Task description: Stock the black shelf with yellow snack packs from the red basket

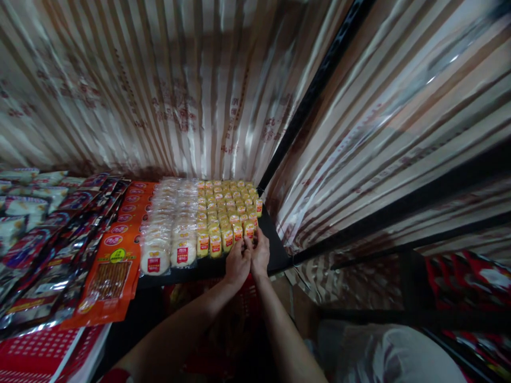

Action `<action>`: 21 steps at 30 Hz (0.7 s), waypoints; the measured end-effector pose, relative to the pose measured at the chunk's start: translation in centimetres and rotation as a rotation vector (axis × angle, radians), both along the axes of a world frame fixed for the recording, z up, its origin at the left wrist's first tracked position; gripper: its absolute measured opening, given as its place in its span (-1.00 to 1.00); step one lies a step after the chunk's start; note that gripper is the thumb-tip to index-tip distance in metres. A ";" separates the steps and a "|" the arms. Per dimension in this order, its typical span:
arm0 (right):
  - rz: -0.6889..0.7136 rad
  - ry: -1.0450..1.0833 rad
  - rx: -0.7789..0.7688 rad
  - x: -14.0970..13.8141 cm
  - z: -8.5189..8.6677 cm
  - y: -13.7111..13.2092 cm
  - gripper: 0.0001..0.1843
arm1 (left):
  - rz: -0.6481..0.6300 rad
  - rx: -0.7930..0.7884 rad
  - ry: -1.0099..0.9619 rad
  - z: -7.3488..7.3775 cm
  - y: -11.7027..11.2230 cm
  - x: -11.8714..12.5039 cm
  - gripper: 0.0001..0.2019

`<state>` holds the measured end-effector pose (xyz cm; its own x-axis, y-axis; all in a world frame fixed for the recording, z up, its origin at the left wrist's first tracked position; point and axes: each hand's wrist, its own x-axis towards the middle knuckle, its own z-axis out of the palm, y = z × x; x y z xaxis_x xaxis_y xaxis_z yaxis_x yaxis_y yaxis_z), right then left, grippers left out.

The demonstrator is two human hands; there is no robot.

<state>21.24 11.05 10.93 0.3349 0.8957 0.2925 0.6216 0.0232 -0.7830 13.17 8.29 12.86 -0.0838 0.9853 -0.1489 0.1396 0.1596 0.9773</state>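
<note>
Small yellow snack packets [227, 238] with red and white labels stand in tight rows on a black shelf [275, 258]. My left hand [238, 264] and my right hand [260, 252] come together at the front right end of these rows. Their fingers are bent and close in on the lower part of one yellow packet [249, 229] from both sides. The fingertips are partly hidden and dim. Left of the yellow rows stand rows of clear-wrapped white round crackers [155, 258], also with red labels.
Orange snack bags [109, 282] and dark shiny bags [43, 271] lie overlapped at left, above a red plastic basket [35, 354]. Striped plastic sheeting [179, 80] hangs behind. A black metal post [311, 101] rises at the shelf's back corner. Red packages [475, 276] are at far right.
</note>
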 end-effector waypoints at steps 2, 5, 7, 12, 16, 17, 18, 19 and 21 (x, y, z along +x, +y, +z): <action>0.004 -0.011 0.022 0.0 -0.4 0.0 -0.42 | -0.015 0.006 0.047 0.0 0.1 0.0 -0.65; 0.024 -0.059 0.036 0.2 -1.1 0.3 -0.44 | -0.039 0.020 0.126 -0.2 0.4 0.0 -0.64; 0.032 -0.085 0.034 0.3 -1.4 0.6 -0.45 | -0.039 0.042 0.170 -0.2 0.5 0.0 -0.62; 0.027 -0.090 0.056 0.1 -1.6 0.7 -0.38 | -0.053 0.134 0.202 0.2 -0.3 -0.7 -0.57; -0.045 -0.051 0.073 -0.6 -1.5 0.2 -0.33 | -0.088 0.186 0.271 0.5 -2.1 -2.0 -0.58; -0.062 -0.052 0.071 -0.8 -1.6 0.1 -0.34 | -0.099 0.200 0.291 0.5 -2.5 -2.3 -0.59; -0.072 -0.056 0.065 -1.0 -1.6 0.1 -0.35 | -0.108 0.215 0.308 0.4 -2.8 -2.6 -0.59; -0.076 -0.060 0.057 -1.1 -1.6 0.0 -0.35 | -0.117 0.232 0.322 0.3 -3.0 -3.0 -0.58; -0.079 -0.060 0.039 -1.3 -1.6 0.1 -0.35 | -0.131 0.264 0.345 0.1 -3.1 -3.5 -0.57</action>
<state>19.97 11.13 9.30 0.3850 0.8545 0.3486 0.6685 0.0023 -0.7438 9.66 5.15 13.00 0.0437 0.9914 0.1232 0.4663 -0.1293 0.8751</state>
